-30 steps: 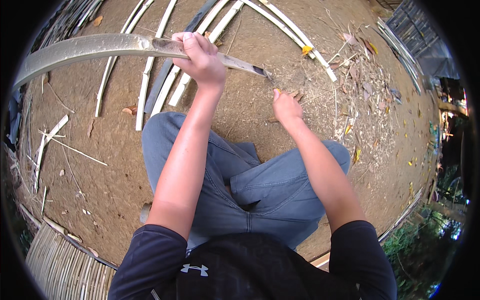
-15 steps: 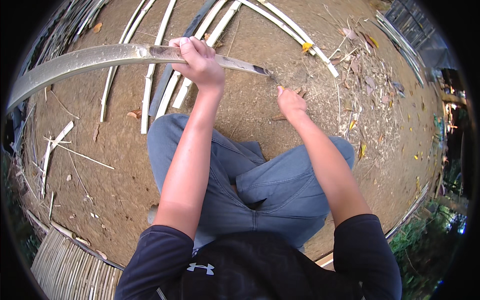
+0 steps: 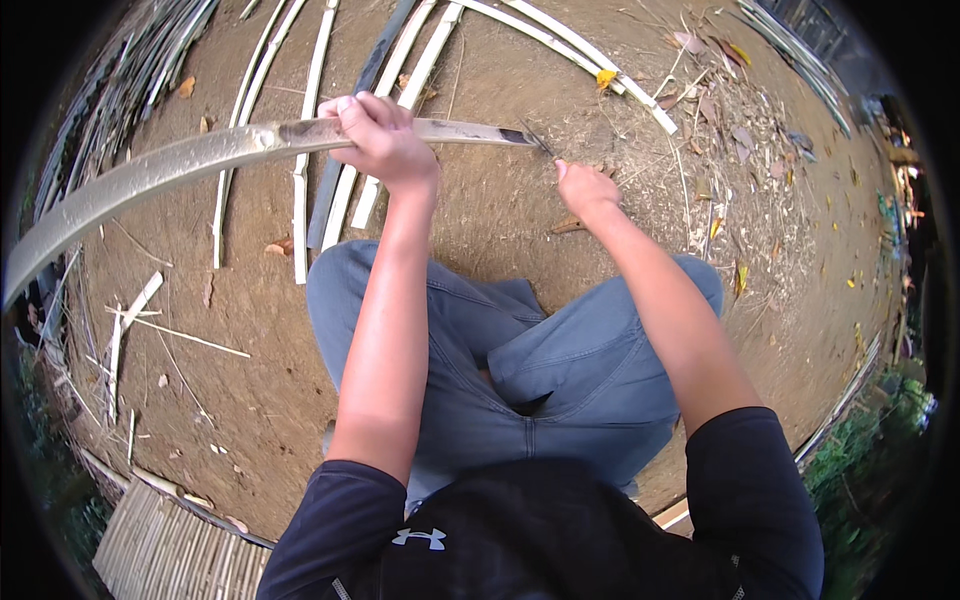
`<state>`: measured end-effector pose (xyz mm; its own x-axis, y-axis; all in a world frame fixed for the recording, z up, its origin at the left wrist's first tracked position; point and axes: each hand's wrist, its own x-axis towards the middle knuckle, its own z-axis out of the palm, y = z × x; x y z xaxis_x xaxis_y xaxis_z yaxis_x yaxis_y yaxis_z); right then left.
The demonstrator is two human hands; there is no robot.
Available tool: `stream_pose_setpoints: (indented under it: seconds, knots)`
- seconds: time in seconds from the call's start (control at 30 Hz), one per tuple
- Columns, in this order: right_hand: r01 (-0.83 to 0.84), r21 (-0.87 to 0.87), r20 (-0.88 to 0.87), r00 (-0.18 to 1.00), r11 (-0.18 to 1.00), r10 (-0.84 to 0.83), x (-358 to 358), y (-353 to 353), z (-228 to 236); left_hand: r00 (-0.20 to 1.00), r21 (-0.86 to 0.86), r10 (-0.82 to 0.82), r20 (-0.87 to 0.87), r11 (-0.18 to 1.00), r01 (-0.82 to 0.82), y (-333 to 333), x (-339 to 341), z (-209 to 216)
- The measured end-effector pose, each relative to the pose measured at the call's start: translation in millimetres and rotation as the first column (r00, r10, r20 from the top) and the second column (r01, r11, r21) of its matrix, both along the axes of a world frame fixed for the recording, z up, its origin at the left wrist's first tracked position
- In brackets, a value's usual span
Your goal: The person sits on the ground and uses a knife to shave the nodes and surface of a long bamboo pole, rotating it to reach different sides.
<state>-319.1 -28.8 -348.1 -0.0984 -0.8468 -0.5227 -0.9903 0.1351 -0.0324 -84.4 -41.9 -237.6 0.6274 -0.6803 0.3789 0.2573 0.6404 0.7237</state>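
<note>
Right hand (image 3: pixel 588 188): fingers closed on a thin-bladed tool (image 3: pixel 543 147) (handle hidden in the fist), just off the right end of the long strip (image 3: pixel 195 158). Blade: slanted across that end, contact uncertain. Left hand (image 3: pixel 385 145): clamped round the strip, farther from its dark tip. Strip: long axis left-right, bowing nearer the body leftward. Pale strips (image 3: pixel 431 58): mostly beyond it, grounded.

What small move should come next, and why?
Perhaps ease the thin dark blade slightly into the end of the long curved greyish bamboo strip: the left hand grips the strip, and the right hand holds the blade at that end.
</note>
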Motion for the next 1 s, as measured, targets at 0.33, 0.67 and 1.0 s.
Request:
stream_pose_setpoints:
  seconds: [0.33, 0.67, 1.0]
  knots:
    - [0.091, -0.017, 0.005, 0.996, 0.996, -0.090, -20, 3, -23, 0.996, 0.042, -0.066, -0.064, 0.997, 0.069, 1, -6, -3]
    - [-0.037, -0.188, 0.151, 0.986, 0.981, 0.067, 35, 23, 30, 0.999, 0.039, -0.041, -0.021, 0.998, 0.042, 3, -2, -5]
    - [-0.023, -0.136, -0.008, 1.000, 0.990, 0.023, -9, 8, -25, 1.000, 0.035, 0.016, -0.022, 0.999, -0.015, -2, -4, 2]
